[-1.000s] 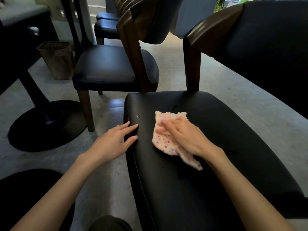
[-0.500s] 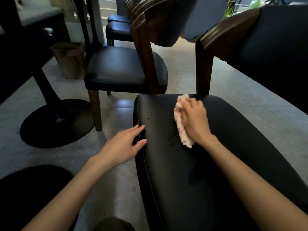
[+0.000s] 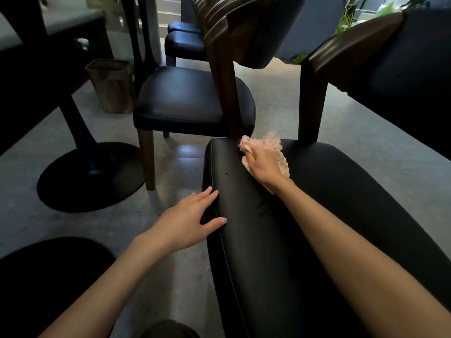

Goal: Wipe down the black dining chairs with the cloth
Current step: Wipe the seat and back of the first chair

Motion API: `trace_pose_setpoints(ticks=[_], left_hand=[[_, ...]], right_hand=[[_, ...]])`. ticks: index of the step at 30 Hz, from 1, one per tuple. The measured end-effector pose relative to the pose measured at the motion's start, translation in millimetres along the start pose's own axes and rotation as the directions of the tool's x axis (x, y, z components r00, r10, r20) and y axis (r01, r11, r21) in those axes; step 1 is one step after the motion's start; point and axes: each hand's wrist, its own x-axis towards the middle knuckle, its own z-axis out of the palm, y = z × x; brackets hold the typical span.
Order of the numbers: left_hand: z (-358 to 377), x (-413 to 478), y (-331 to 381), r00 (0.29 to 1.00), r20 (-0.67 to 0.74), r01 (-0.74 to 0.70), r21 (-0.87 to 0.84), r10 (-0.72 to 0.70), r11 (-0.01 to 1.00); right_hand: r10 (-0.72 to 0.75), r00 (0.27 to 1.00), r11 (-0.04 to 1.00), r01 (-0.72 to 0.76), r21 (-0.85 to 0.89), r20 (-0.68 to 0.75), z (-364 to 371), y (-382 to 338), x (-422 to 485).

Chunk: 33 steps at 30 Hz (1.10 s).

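Two hands in view, both on the near chair (image 3: 341, 215), whose black padded seat fills the lower right. Right hand (image 3: 262, 167) is at the seat's far left corner, on top of the cloth (image 3: 274, 142). Its fingers are bent over the bunched fabric, gripping it and pressing it onto the seat. The cloth is pale pink with small dark dots. It sticks out past the fingertips and along the right side of the hand, with a bit showing under the wrist. The chair's wooden back post (image 3: 311, 106) stands to the right of the cloth, near but apart.

Left hand (image 3: 188, 220) is released and holds nothing: fingers straight and together, thumb spread. Fingertips touch the seat's left side edge and the thumb tip lies on the top seam.

A small dark mark (image 3: 227, 174) sits on the seat between the hands; nick or speck, can't tell.

Beyond is a second chair (image 3: 190, 98) with a black seat and wooden legs, its back post just behind the near seat's far left corner. More dark seats (image 3: 183, 42) are further back. A brown bin (image 3: 109, 86) stands on the grey floor (image 3: 366, 142) left of the second chair, beside a black table pedestal with a round base (image 3: 90, 176). A green plant (image 3: 346, 18) is top right, blurred.
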Motion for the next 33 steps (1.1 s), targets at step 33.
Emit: trace_pose_setpoints(ticks=[33], left_hand=[[-19, 0, -27, 0.977, -0.193, 0.105, 0.052, -0.093, 0.993]], right_hand=[[-0.257, 0.903, 0.964, 0.214, 0.158, 0.343, -19, -65, -83]])
